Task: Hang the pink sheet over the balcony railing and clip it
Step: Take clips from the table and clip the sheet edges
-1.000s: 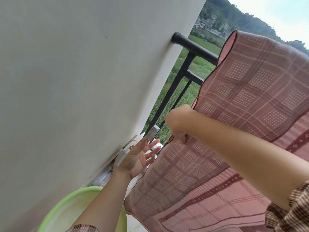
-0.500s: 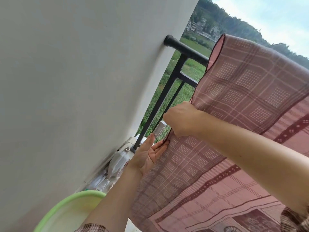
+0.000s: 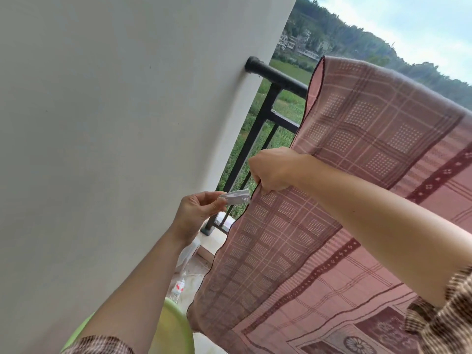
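Balcony corner, soft daylight, open country beyond.
Plain off-white plastered wall (image 3: 115,149) fills the left; pale tiled floor ledge (image 3: 214,242) at its foot, near centre. Far right: green grass field (image 3: 291,71), pale buildings (image 3: 296,43) under a wooded hill (image 3: 344,39), hazy blue-white sky (image 3: 421,21) above.

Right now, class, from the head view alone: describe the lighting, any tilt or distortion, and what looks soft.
Head view: bright, even daylight, no harsh glare; the scene is tilted, the black metal railing slanting; the pink checked sheet is sharp; the small whitish clip in the left hand looks soft, the far hills hazy.
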